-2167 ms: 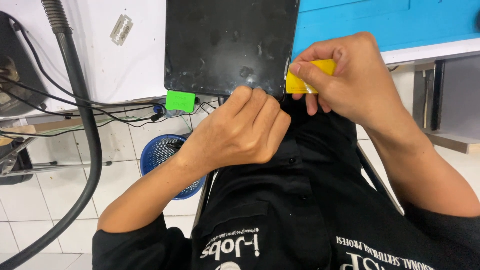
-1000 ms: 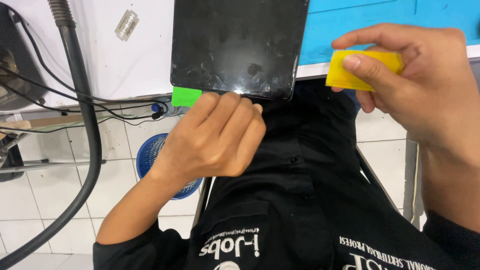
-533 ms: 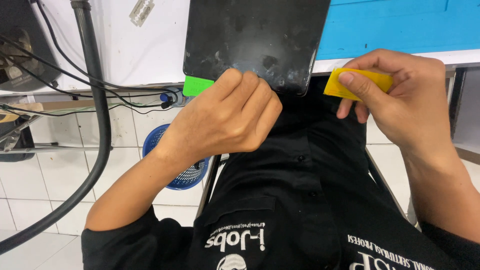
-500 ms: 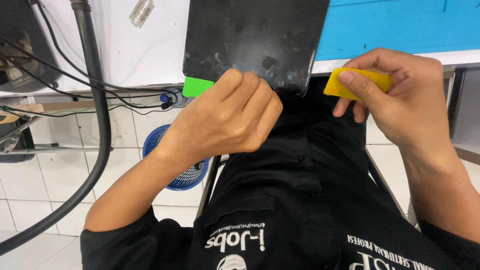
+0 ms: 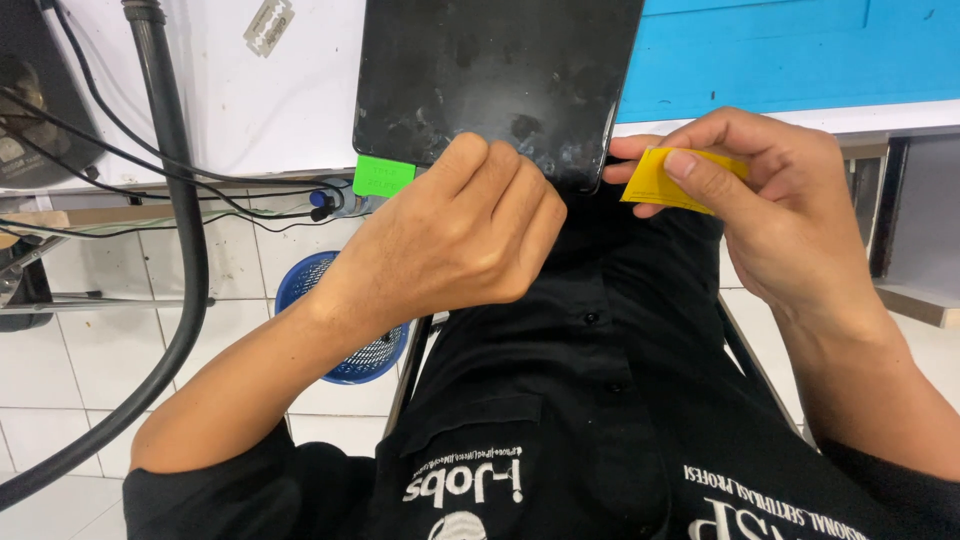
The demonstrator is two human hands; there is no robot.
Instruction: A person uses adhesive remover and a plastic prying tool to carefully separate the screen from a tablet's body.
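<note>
A black tablet (image 5: 495,75) with a smudged screen lies face up, overhanging the near edge of the white table (image 5: 270,110). My left hand (image 5: 460,235) grips its near edge with curled fingers. A green tab (image 5: 383,176) sticks out at the tablet's near left corner, just left of that hand. My right hand (image 5: 770,210) pinches a small yellow plastic card (image 5: 660,182) next to the tablet's near right corner; whether the card touches the tablet I cannot tell.
A blue mat (image 5: 790,50) covers the table to the right of the tablet. A razor blade (image 5: 268,24) lies on the white surface at far left. A thick black hose (image 5: 175,200) and cables hang at the left. A blue basket (image 5: 345,330) stands on the tiled floor below.
My right hand has brought the yellow card down and left toward the tablet's near right corner. My left hand has kept its grip on the tablet's near edge.
</note>
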